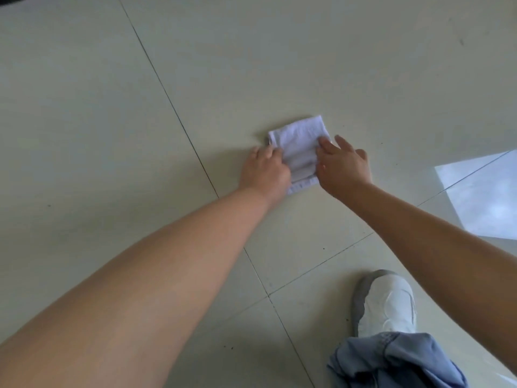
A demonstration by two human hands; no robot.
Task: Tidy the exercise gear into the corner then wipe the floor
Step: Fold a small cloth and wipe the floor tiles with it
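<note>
A folded white cloth (299, 144) lies flat on the pale tiled floor (112, 135), near the middle of the view. My left hand (264, 170) is at the cloth's left edge with its fingers curled onto the fabric. My right hand (342, 166) is on the cloth's right side, its fingers spread and fairly straight, pressing down on the fabric. Both arms reach forward and down from the bottom of the view. No exercise gear is in view.
My right foot in a white and grey shoe (384, 301) stands at the lower right, with a blue jeans leg (397, 362) above it. A bright patch of reflected light (481, 191) lies on the tiles at the right. Dark grout lines cross the floor.
</note>
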